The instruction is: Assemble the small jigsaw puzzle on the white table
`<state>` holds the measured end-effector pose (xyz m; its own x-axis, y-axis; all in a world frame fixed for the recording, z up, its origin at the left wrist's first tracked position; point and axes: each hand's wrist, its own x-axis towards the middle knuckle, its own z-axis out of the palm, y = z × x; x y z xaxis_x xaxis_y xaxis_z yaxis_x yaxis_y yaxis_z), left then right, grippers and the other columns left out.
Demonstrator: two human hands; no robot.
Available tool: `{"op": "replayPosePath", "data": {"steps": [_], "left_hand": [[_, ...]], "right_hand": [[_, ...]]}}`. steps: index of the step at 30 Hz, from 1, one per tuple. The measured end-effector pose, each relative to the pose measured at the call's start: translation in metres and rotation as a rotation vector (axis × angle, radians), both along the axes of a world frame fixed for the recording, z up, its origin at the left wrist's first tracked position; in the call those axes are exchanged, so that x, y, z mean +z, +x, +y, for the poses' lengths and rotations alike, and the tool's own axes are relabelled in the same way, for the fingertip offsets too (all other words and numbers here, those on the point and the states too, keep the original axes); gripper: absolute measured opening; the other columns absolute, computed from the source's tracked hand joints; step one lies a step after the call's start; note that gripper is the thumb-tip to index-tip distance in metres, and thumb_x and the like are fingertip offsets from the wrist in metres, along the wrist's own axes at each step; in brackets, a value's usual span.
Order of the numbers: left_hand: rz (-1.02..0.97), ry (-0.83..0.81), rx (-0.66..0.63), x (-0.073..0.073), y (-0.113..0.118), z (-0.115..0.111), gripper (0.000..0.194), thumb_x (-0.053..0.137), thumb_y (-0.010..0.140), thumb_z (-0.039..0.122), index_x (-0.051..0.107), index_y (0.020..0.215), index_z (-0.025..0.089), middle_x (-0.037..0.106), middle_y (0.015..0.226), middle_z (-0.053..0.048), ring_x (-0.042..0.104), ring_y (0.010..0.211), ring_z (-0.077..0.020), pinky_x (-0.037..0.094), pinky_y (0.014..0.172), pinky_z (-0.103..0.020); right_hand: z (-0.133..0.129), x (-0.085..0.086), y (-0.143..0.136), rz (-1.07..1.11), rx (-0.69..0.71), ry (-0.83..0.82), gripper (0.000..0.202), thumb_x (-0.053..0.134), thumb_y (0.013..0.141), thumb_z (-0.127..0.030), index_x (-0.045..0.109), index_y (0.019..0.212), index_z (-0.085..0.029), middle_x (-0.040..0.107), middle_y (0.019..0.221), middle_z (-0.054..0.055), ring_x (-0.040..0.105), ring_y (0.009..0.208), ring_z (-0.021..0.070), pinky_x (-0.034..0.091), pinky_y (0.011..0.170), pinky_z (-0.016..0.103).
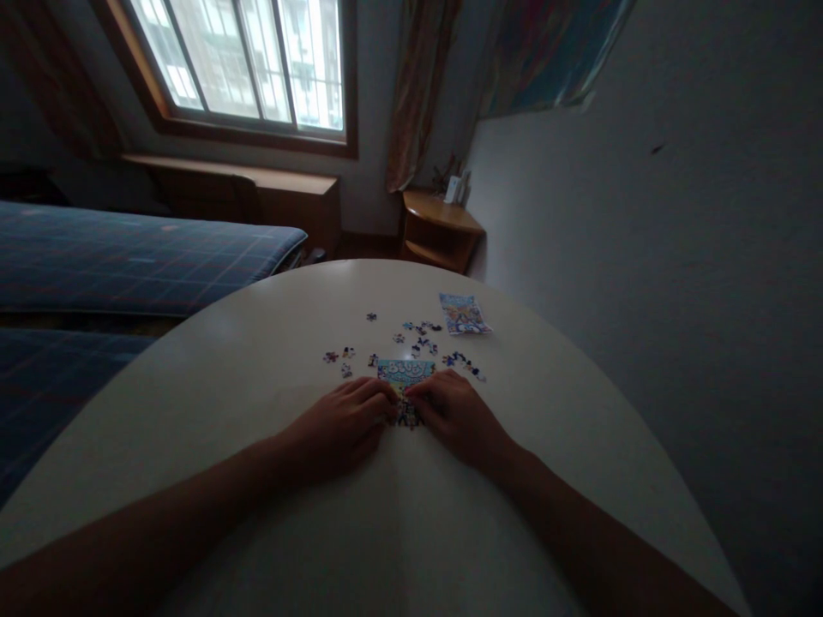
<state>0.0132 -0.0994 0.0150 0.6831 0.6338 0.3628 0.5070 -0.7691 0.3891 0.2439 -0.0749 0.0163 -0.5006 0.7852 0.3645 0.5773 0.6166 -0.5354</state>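
A partly assembled jigsaw puzzle [406,370] with light blue along its top lies on the round white table [289,523]. My left hand [351,424] rests at its left side, fingers curled over the edge; what they hold, if anything, is hidden. From the right, my right hand [458,418] reaches over the puzzle with thumb and forefinger pinched near its middle, and anything between them is too small to make out. Loose puzzle pieces [424,346] are scattered just beyond, more of them [330,357] to the left and others [464,363] to the right.
A colourful printed sheet [464,314] lies toward the table's far right. Past the table are a blue plaid mattress [141,261] on the left, a wooden corner shelf [443,211] and a window [244,64]. A pale wall [617,231] stands close on the right.
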Motion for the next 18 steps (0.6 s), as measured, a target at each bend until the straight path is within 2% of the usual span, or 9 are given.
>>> {"op": "replayPosePath", "data": {"steps": [7, 12, 15, 18], "left_hand": [[0.021, 0.006, 0.001, -0.0028, -0.0008, 0.0003, 0.027, 0.047, 0.088, 0.007, 0.049, 0.112, 0.020, 0.058, 0.119, -0.009, 0.055, 0.111, -0.0235, 0.050, 0.099, -0.045], [0.048, 0.025, 0.013, -0.0031, -0.0012, 0.0000, 0.031, 0.046, 0.092, 0.011, 0.048, 0.121, 0.019, 0.059, 0.121, -0.010, 0.055, 0.112, -0.0250, 0.050, 0.098, -0.047], [0.061, 0.045, 0.013, -0.0026, -0.0009, -0.0003, 0.038, 0.046, 0.095, 0.014, 0.045, 0.132, 0.019, 0.058, 0.126, -0.012, 0.054, 0.115, -0.0256, 0.050, 0.099, -0.047], [0.068, 0.054, 0.016, -0.0015, 0.0000, -0.0005, 0.038, 0.046, 0.096, 0.017, 0.046, 0.134, 0.020, 0.058, 0.126, -0.012, 0.055, 0.112, -0.0252, 0.051, 0.097, -0.046]], "right_hand": [[0.0023, 0.0010, 0.0020, 0.122, -0.134, -0.051, 0.022, 0.052, 0.091, -0.015, 0.067, 0.105, -0.020, 0.072, 0.100, 0.007, 0.065, 0.094, 0.0208, 0.048, 0.085, 0.036], [0.0021, 0.0000, 0.0032, 0.142, -0.108, -0.090, 0.031, 0.050, 0.083, -0.008, 0.065, 0.107, -0.021, 0.070, 0.089, 0.003, 0.064, 0.088, 0.0195, 0.047, 0.083, 0.035], [0.0015, 0.0001, 0.0029, 0.163, -0.103, -0.105, 0.034, 0.050, 0.081, -0.007, 0.064, 0.108, -0.022, 0.070, 0.087, 0.003, 0.064, 0.086, 0.0187, 0.047, 0.083, 0.034], [0.0016, -0.0002, 0.0021, 0.180, -0.107, -0.114, 0.035, 0.049, 0.080, -0.006, 0.064, 0.107, -0.022, 0.070, 0.086, 0.002, 0.064, 0.086, 0.0186, 0.048, 0.083, 0.034]]}}
